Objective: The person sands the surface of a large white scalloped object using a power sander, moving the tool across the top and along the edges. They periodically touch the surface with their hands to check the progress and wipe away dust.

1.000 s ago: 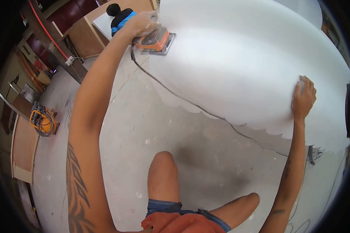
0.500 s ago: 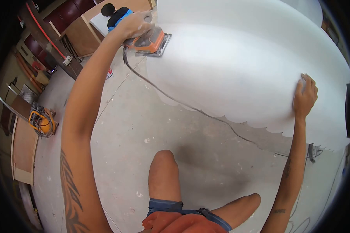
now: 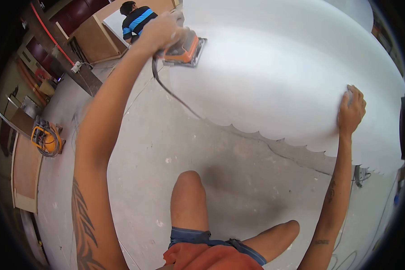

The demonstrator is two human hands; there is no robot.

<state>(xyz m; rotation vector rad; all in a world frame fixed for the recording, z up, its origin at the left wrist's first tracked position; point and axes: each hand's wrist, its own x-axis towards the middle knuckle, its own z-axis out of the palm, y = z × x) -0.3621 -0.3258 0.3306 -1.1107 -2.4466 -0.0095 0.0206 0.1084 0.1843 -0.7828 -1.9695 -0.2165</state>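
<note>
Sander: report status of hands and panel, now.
Left hand gripping sander on white panel. Right hand flat on panel near scalloped edge. Cord hangs below, clear.

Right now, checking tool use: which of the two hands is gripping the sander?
The left hand grips the orange sander; the right hand rests flat on the white panel.

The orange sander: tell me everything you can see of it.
The orange sander is a small electric palm sander with an orange body and a grey rectangular base plate. It sits base down on the far left part of the big white scallop-edged panel, slightly tilted in the picture. The left hand grips it from above, hiding most of its top. A dark power cord leaves its near end and hangs down along the panel's edge. Nothing shows whether it is running.
</note>
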